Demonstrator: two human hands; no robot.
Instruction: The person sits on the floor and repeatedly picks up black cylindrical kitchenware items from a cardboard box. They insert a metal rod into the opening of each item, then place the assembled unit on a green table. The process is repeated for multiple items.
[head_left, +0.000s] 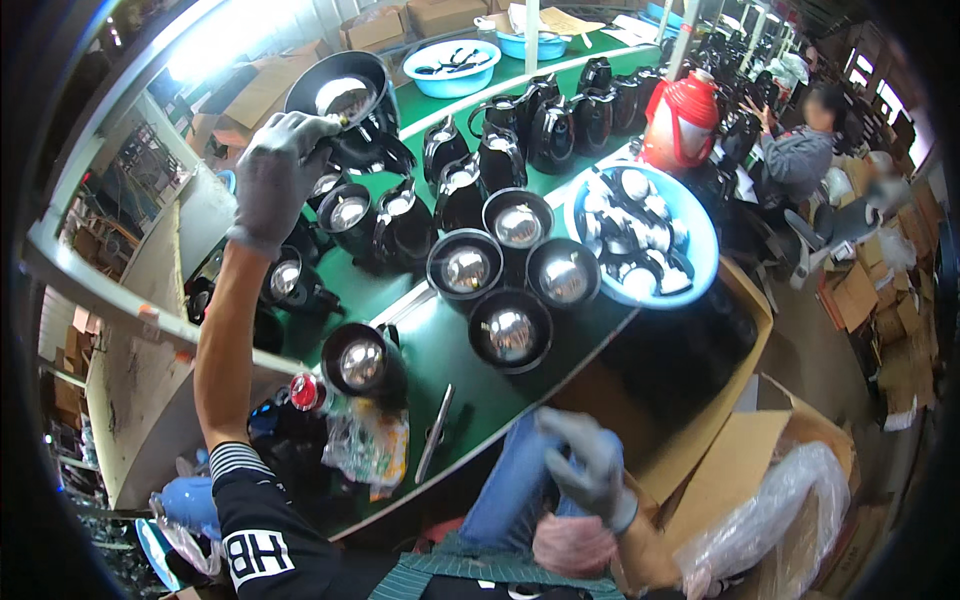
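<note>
My left hand (280,175), in a grey glove, is raised at the upper left, its fingers closed on the rim of a black thermos jug (368,135). That jug is tilted, and its round opening shows a silvery liner inside. Low over my lap hovers my right hand (588,465), also gloved in grey, slightly blurred; its fingers are apart and nothing shows in them. Several black jug bodies with shiny silver liners (510,335) are grouped on the green bench (455,365) ahead of it. Another such jug (358,362) stands nearer to my left.
A blue basin (705,230) of black-and-white parts sits right of the jugs, beside a red jug (682,120). Another blue basin (452,70) stands behind. Near me lie a metal rod (435,435) and a plastic bag (365,450). An opened carton (720,440) is at right; a person (800,150) sits beyond.
</note>
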